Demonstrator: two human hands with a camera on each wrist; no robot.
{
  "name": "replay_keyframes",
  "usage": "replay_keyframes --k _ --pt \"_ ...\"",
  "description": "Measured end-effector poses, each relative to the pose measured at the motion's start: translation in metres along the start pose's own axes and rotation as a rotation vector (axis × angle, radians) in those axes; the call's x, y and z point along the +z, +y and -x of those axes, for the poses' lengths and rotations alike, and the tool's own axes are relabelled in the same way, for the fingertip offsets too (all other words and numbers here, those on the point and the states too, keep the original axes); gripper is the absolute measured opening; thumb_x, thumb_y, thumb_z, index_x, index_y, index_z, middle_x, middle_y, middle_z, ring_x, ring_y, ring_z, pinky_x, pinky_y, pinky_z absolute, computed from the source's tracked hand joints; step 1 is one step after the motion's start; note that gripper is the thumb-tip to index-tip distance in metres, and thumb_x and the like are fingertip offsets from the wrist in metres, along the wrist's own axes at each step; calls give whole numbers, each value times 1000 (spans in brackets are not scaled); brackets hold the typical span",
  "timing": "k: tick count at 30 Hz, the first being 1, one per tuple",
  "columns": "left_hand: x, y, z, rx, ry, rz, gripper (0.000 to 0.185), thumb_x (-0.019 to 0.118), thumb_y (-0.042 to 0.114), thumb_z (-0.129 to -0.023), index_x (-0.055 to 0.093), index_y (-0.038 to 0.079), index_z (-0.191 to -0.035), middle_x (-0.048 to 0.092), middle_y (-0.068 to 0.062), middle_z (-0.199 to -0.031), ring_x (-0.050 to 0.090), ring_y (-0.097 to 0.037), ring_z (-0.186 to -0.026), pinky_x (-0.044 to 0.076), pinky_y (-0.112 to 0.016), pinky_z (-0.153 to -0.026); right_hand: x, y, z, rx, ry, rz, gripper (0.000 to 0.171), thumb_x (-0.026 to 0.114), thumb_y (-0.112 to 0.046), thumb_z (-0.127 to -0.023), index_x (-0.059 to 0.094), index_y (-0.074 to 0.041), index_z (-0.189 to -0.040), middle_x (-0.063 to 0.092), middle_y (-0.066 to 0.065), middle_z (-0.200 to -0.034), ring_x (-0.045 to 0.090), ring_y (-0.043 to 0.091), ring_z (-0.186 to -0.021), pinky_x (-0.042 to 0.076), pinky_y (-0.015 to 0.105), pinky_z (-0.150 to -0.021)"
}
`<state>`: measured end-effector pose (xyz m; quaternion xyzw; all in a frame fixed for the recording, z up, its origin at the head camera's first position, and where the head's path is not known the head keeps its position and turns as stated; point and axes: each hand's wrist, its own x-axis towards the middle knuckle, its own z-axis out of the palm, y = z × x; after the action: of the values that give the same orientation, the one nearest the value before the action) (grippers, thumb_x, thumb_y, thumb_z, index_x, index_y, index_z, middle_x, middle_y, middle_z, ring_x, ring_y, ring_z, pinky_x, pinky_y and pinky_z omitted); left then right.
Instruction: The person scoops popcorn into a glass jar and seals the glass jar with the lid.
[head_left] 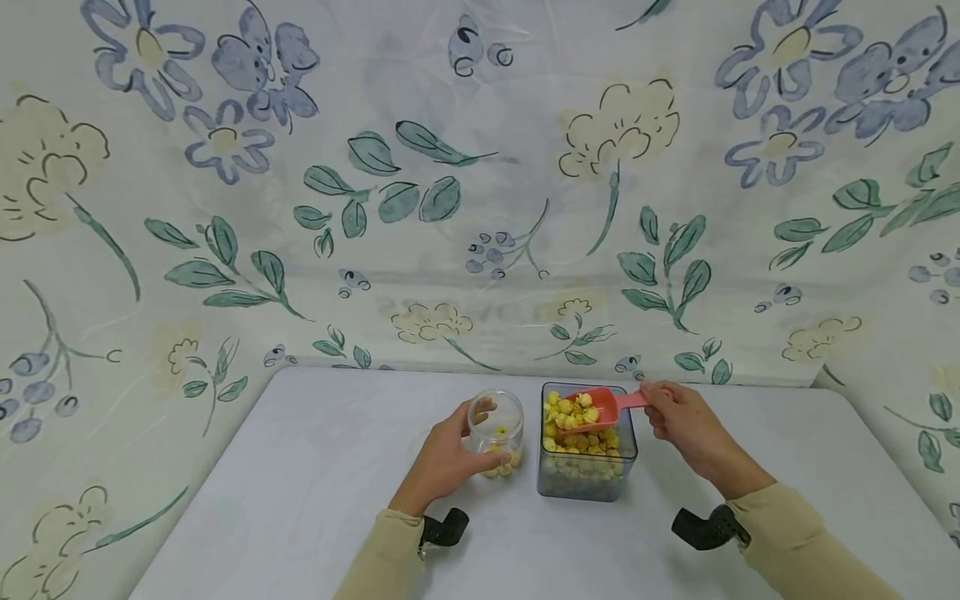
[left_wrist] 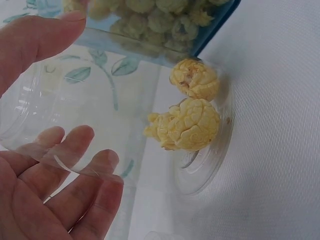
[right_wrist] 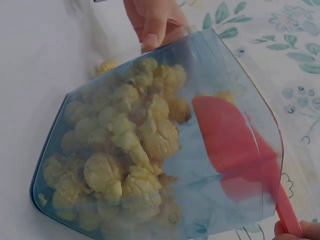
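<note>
A clear round jar (head_left: 506, 408) stands upright on the table with a few popcorn pieces (left_wrist: 192, 125) at its bottom. My left hand (head_left: 442, 462) holds it by the sides, thumb in front and fingers behind. Just right of it is a bluish see-through square container (head_left: 577, 485), with popcorn (right_wrist: 125, 150) filling much of it. My right hand (head_left: 693, 429) grips the handle of a red scoop (head_left: 609, 405) at the container's right rim. Popcorn is heaped in the scoop, whose bowl lies within the container's opening, over the popcorn there.
The white table (head_left: 300, 492) reaches back to a wall of flower-patterned cloth (head_left: 517, 325), which also hangs along both sides. Black wrist devices (head_left: 446, 527) are strapped over both tan sleeves (head_left: 798, 533).
</note>
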<state>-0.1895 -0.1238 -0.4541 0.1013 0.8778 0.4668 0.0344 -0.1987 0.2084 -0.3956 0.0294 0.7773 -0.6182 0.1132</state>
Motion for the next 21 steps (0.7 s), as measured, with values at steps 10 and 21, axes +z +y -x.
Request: replay_keyframes --k 10,21 --pt "0 0 0 -6 7 -4 81 86 38 -79 49 16 -147 61 -9 -137 57 -39 -122 48 -55 -99 -1 -1 2 2 4 -27 36 41 -30 -110 48 4 -118 39 1 -81 39 12 -73 37 24 -62" --pt "0 -1 -1 8 6 9 78 86 37 -79 50 17 -145 60 -11 -138 57 -37 -123 46 -54 -102 -4 -2 4 12 7 -97 33 41 -29 -110 46 2 -119 38 -1 -80 38 10 -69 36 23 -60"
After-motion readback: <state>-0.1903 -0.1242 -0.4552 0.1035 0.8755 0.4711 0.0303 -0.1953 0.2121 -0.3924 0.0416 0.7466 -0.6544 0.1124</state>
